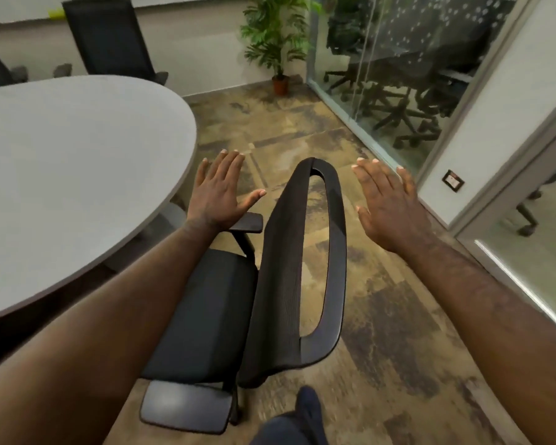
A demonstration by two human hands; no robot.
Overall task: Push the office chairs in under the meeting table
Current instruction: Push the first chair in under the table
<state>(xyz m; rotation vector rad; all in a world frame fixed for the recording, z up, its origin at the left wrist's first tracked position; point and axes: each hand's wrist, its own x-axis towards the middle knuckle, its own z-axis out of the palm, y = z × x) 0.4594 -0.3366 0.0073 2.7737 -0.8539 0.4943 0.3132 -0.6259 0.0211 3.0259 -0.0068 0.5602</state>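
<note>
Two hands hover open and empty above the nearest office chair [238, 284]: the left hand [217, 191] spread flat over its far armrest [247, 222], the right hand [389, 203] splayed out beyond the backrest [305, 252], neither touching anything. The chair stands just beside the rounded end of the white surface [77, 175], turned side-on so that its seat [206, 316] runs along the edge and not under it; the near armrest [187, 406] sits low in view.

It should roll easily once turned, being a wheeled chair by its look, though its base is hidden. The mesh back will likely give under a palm, so the stiff black frame along the top of the backrest is the better hold, one hand at each end, to swivel the seat towards the surface and then push.

Armrest height against the surface's rim may be the catch. A person's leg [302, 419] stands close behind the chair. Further chairs [109, 40] wait at the far side, a potted plant [278, 43] stands in the corner, and a glass partition [398, 75] lines the right, well apart.
</note>
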